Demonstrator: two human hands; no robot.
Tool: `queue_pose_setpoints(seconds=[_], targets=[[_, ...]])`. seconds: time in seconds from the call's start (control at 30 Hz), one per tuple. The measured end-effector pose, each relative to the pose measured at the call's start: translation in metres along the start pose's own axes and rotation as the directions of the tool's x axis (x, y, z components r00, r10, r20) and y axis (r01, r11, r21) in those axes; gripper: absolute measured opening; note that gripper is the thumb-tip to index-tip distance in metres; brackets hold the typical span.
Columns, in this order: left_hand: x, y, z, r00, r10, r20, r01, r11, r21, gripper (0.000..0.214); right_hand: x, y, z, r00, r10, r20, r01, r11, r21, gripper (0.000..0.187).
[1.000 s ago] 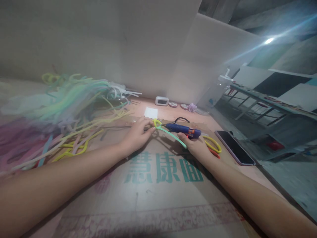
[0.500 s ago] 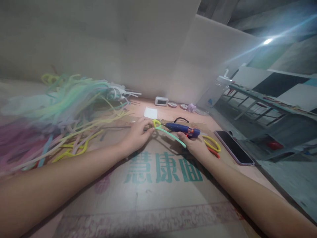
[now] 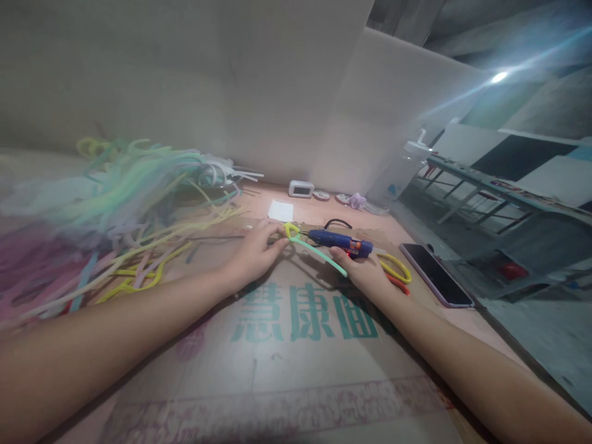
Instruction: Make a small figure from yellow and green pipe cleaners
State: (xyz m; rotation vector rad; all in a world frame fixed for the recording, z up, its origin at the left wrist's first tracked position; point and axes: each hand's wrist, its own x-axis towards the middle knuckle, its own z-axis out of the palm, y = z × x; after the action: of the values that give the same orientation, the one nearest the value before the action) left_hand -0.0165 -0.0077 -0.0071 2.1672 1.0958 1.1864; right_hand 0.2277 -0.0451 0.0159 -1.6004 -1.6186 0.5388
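Between its thumb and fingers, my left hand [image 3: 263, 246] pinches a pipe cleaner piece, made of a small yellow loop [image 3: 290, 230] joined to a straight mint-green pipe cleaner [image 3: 321, 254] that slants down to the right. My right hand [image 3: 363, 271] is wrapped round a dark blue hot glue gun [image 3: 340, 239] with an orange part and a small red light. The gun's nozzle points left, at or very close to the yellow loop; I cannot tell whether they touch. Both hands are over the printed cardboard sheet [image 3: 277, 370].
At left lies a big heap of pastel pipe cleaners [image 3: 152, 179], with yellow bent ones [image 3: 134, 283] nearer. To the right are yellow-handled scissors [image 3: 395, 269] and a phone [image 3: 437, 274]. Behind are a white paper [image 3: 280, 211], a small digital clock [image 3: 301, 189] and a clear plastic jug [image 3: 400, 169].
Almost nothing differs. The glue gun and both hands stay in place, apart from a very slight shift of the whole view.
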Motion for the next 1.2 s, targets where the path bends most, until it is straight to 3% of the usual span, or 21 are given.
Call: queue_pose_setpoints(seconds=[0.17,0.4,0.7,0.8,0.93,1.03,1.2], targets=[[0.000,0.001,-0.001,1.000,0.010,0.006,-0.010,1.000,-0.006,0.010,0.000,-0.003,-0.001,1.000,0.015,-0.018,-0.016,0.999,-0.036,0.038],[-0.001,-0.003,0.003,1.000,-0.012,0.021,0.012,1.000,-0.011,0.010,0.009,0.000,-0.006,0.999,-0.011,0.053,0.008,0.999,0.046,0.055],[0.000,-0.006,0.005,0.996,-0.023,0.086,0.020,0.999,0.030,0.012,0.023,-0.006,-0.017,0.998,0.047,-0.032,-0.044,0.993,0.108,0.044],[0.000,-0.007,0.007,0.996,-0.020,0.087,0.015,0.998,0.059,0.012,0.033,-0.010,-0.023,1.000,0.004,0.017,-0.007,0.981,0.195,0.045],[0.000,-0.007,0.008,0.995,-0.016,0.099,0.011,0.999,0.053,0.013,0.051,-0.020,-0.027,1.000,-0.019,0.010,0.019,0.999,-0.035,0.026],[0.000,-0.006,0.008,0.994,-0.009,0.105,0.004,0.999,0.047,0.012,0.071,-0.023,-0.017,1.000,-0.012,0.008,0.013,0.994,-0.109,0.015],[0.000,-0.007,0.009,0.994,0.002,0.105,-0.007,0.999,0.046,0.011,0.115,-0.011,0.023,0.993,-0.117,0.028,0.118,0.992,-0.041,0.027]])
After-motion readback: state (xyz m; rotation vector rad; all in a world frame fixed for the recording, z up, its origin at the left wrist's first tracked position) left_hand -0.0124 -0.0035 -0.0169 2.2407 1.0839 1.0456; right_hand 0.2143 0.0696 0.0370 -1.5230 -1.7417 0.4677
